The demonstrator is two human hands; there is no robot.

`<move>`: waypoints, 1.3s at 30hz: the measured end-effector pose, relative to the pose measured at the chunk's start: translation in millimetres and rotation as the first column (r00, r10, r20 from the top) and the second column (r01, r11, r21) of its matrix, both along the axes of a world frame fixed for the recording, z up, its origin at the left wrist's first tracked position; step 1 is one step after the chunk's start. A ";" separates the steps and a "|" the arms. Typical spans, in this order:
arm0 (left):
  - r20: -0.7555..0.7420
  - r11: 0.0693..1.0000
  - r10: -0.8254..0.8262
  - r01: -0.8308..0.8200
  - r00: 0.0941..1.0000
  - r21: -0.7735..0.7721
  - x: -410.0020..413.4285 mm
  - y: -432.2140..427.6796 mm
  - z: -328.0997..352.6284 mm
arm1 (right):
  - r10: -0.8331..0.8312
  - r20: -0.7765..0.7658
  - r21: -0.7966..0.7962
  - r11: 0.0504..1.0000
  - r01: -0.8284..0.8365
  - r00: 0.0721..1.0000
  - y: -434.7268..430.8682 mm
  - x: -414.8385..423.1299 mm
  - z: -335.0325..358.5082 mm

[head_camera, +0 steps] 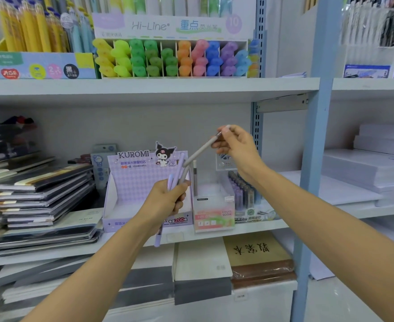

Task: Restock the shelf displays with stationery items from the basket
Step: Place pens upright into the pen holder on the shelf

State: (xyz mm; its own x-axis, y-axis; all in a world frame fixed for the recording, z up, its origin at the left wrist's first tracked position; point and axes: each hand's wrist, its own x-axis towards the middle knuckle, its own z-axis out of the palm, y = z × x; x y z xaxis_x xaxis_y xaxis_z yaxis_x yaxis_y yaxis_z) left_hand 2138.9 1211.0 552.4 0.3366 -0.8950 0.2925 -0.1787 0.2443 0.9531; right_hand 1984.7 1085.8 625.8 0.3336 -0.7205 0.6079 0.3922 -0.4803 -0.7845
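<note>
One Kuromi box [131, 180] — behind L hand [165, 198]

Open air runs between the upper shelf board [144, 89] and the displays below. The tray [124, 208] of the Kuromi display box [131, 182] lies open from above at its left; its header card [133, 156] walls the back. A stack of notebooks [42, 194] crowds its left side, the Fruit Soda box [214, 214] its right. The left hand [168, 198], gripping a bundle of pens [171, 180], blocks the tray's right part; the right hand [235, 147], pinching a grey pen [200, 151], hangs above the Fruit Soda box. Bare middle shelf [288, 184] lies beside the blue post [312, 159].
</note>
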 end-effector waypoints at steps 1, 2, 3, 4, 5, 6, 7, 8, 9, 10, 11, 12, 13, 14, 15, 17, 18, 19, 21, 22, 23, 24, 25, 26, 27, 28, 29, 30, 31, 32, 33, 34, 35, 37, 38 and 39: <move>-0.007 1.000 0.006 -0.006 1.000 -0.004 0.5 -1.0 -0.4 | -0.059 0.019 0.010 0.998 0.059 0.998 -2.6 -2.0 0.2; -0.010 1.000 0.013 -0.013 1.000 -0.010 0.8 -2.0 -1.1 | -0.119 0.027 0.011 0.993 0.119 0.993 -5.0 -3.3 -0.6; -0.011 1.000 0.021 -0.021 1.000 -0.017 1.1 -3.0 -2.0 | -0.169 0.031 0.005 0.986 0.169 0.985 -7.3 -4.1 -1.9; -0.011 0.999 0.026 -0.027 1.000 -0.025 1.2 -4.0 -3.2 | -0.202 0.041 -0.002 0.979 0.202 0.979 -9.4 -4.8 -3.1; -0.010 0.999 0.029 -0.029 1.000 -0.033 1.0 -4.7 -4.4 | -0.223 0.058 -0.002 0.975 0.223 0.973 -11.6 -5.4 -4.2; -0.012 0.999 0.029 -0.030 1.000 -0.044 0.6 -5.1 -5.2 | -0.239 0.073 0.003 0.971 0.239 0.968 -14.0 -5.8 -5.2; -0.022 0.998 0.027 -0.028 0.999 -0.056 0.2 -5.3 -5.7 | -0.255 0.075 0.005 0.967 0.256 0.964 -16.6 -6.1 -6.1; -0.040 0.997 0.020 -0.023 0.999 -0.068 0.0 -5.8 -5.7 | -0.271 0.058 -0.002 0.962 0.272 0.961 -19.0 -6.1 -7.7; -0.066 0.997 0.006 -0.012 0.998 -0.080 0.4 -5.9 -5.7 | -0.285 0.019 -0.020 0.958 0.286 0.958 -21.5 -5.7 -10.2; -0.091 0.996 -0.013 0.004 0.996 -0.091 0.7 -6.2 -5.2 | -0.298 -0.036 -0.050 0.954 0.296 0.954 -23.6 -4.5 -13.5; -0.101 0.995 -0.025 0.015 0.995 -0.099 1.3 -6.2 -5.0 | -0.311 -0.098 -0.093 0.949 0.302 0.945 -25.2 -2.8 -17.9; -0.093 0.995 -0.023 0.013 0.995 -0.104 1.8 -6.3 -5.2 | -0.324 -0.153 -0.145 0.942 0.303 0.934 -26.1 -0.4 -22.8; -0.079 0.994 -0.014 0.005 0.997 -0.108 2.6 -7.0 -5.7 | -0.335 -0.191 -0.191 0.935 0.300 0.923 -26.6 2.1 -27.7; -0.068 0.994 -0.007 -0.001 0.998 -0.112 3.1 -7.9 -6.6 | -0.342 -0.213 -0.223 0.929 0.295 0.915 -27.0 4.6 -32.1; -0.061 0.993 -0.006 -0.002 0.998 -0.115 3.4 -9.2 -7.6 | -0.344 -0.227 -0.242 0.926 0.289 0.911 -27.4 7.1 -35.8; -0.043 0.994 -0.015 0.010 0.999 -0.113 3.4 -11.0 -9.7 | -0.349 -0.260 -0.273 0.921 0.278 0.900 -28.6 11.6 -41.0; -0.032 0.994 -0.020 0.016 0.999 -0.111 3.5 -11.8 -10.8 | -0.360 -0.282 -0.295 0.915 0.277 0.889 -29.3 13.6 -42.6; -0.027 0.994 -0.023 0.020 0.999 -0.110 4.2 -12.3 -12.1 | -0.375 -0.303 -0.321 0.906 0.277 0.876 -29.9 14.9 -43.1; -0.030 0.995 -0.023 0.020 0.999 -0.103 7.1 -13.5 -14.5 | -0.398 -0.340 -0.376 0.888 0.265 0.852 -30.8 16.8 -42.7; -0.028 0.995 -0.022 0.020 0.999 -0.095 8.8 -14.4 -15.7 | -0.405 -0.361 -0.402 0.880 0.251 0.840 -31.1 17.2 -41.8; -0.025 0.996 -0.024 0.022 0.999 -0.087 10.3 -15.3 -16.8 | -0.408 -0.385 -0.425 0.875 0.233 0.828 -31.2 17.2 -40.7; -0.024 0.997 -0.027 0.025 0.999 -0.080 11.4 -16.6 -17.6 | -0.408 -0.405 -0.440 0.871 0.217 0.818 -31.2 17.4 -39.6; -0.024 0.997 -0.031 0.029 0.999 -0.074 12.1 -18.1 -18.4 | -0.404 -0.416 -0.443 0.873 0.206 0.815 -31.1 17.6 -38.8; -0.022 0.997 -0.034 0.033 0.999 -0.070 12.2 -19.5 -19.0 | -0.396 -0.419 -0.438 0.876 0.201 0.817 -31.0 18.0 -38.2; -0.021 0.997 -0.037 0.036 0.999 -0.068 12.0 -20.5 -19.6 | -0.390 -0.418 -0.432 0.880 0.198 0.821 -30.6 18.9 -38.0; -0.021 0.997 -0.040 0.039 0.999 -0.071 11.4 -21.4 -20.0 | -0.387 -0.415 -0.427 0.882 0.198 0.823 -30.0 20.2 -38.0; -0.022 0.996 -0.041 0.040 0.999 -0.076 11.1 -21.9 -20.5 | -0.385 -0.418 -0.427 0.883 0.197 0.823 -29.4 22.1 -38.2; -0.024 0.996 -0.041 0.039 0.999 -0.081 10.8 -22.3 -20.9 | -0.392 -0.431 -0.435 0.879 0.193 0.813 -28.9 24.1 -38.4; -0.025 0.996 -0.040 0.037 0.999 -0.085 10.7 -22.3 -20.9 | -0.408 -0.454 -0.453 0.871 0.188 0.792 -28.9 25.8 -38.3; -0.023 0.995 -0.041 0.038 0.999 -0.087 10.8 -22.0 -20.8 | -0.425 -0.480 -0.474 0.862 0.181 0.768 -29.4 27.1 -37.5; -0.019 0.995 -0.044 0.042 0.999 -0.090 11.0 -21.7 -20.6 | -0.433 -0.501 -0.484 0.858 0.172 0.750 -30.4 27.7 -36.3; -0.015 0.995 -0.048 0.046 0.999 -0.092 11.3 -21.4 -20.3 | -0.430 -0.515 -0.481 0.861 0.166 0.742 -31.8 27.8 -34.9; -0.012 0.994 -0.051 0.050 0.999 -0.094 11.7 -21.0 -20.0 | -0.420 -0.519 -0.466 0.869 0.166 0.744 -33.0 27.6 -33.4; 0.000 0.995 -0.051 0.051 0.999 -0.091 12.7 -20.4 -19.6 | -0.406 -0.500 -0.445 0.878 0.175 0.765 -34.0 27.0 -32.2; 0.006 0.995 -0.050 0.051 0.999 -0.088 13.0 -20.3 -19.5 | -0.407 -0.484 -0.452 0.874 0.177 0.775 -34.1 27.1 -32.5; 0.011 0.995 -0.049 0.050 0.999 -0.086 13.1 -20.1 -19.6 | -0.417 -0.467 -0.472 0.863 0.179 0.779 -34.2 28.0 -33.5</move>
State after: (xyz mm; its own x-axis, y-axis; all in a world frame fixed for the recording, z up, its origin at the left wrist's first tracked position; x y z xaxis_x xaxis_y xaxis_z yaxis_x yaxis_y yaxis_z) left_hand 2152.0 1190.9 532.8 0.2895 -0.8817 0.3725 -0.1730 0.3346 0.9263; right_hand 2012.7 1051.6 592.4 0.4960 -0.5884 0.6386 -0.2514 -0.8012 -0.5430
